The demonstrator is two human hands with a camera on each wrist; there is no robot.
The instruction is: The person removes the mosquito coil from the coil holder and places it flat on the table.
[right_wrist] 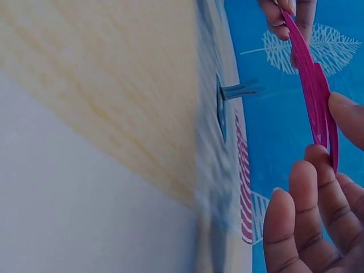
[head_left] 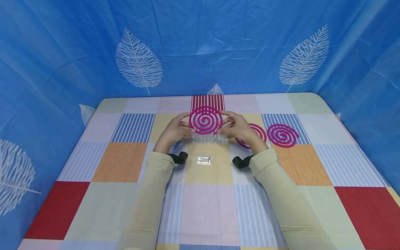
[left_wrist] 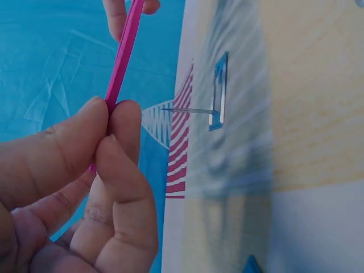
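A pink mosquito coil (head_left: 204,120) is held up between both hands, its spiral face towards the head camera. My left hand (head_left: 176,130) pinches its left edge between thumb and fingertips; the left wrist view shows the coil (left_wrist: 121,65) edge-on. On the opposite edge my right hand (head_left: 239,128) grips it with thumb and fingers, and the coil (right_wrist: 313,85) looks layered in the right wrist view. Below the hands, a small metal coil stand (head_left: 204,160) lies flat on the table; its thin prong (left_wrist: 190,110) sticks up.
Two more pink coils lie right of the hands: one coil (head_left: 260,132) partly hidden by the right hand, the other coil (head_left: 282,135) in full view. A small blue item (head_left: 176,144) shows beside the left wrist. Blue curtains (head_left: 200,45) surround the patchwork-covered table (head_left: 209,215).
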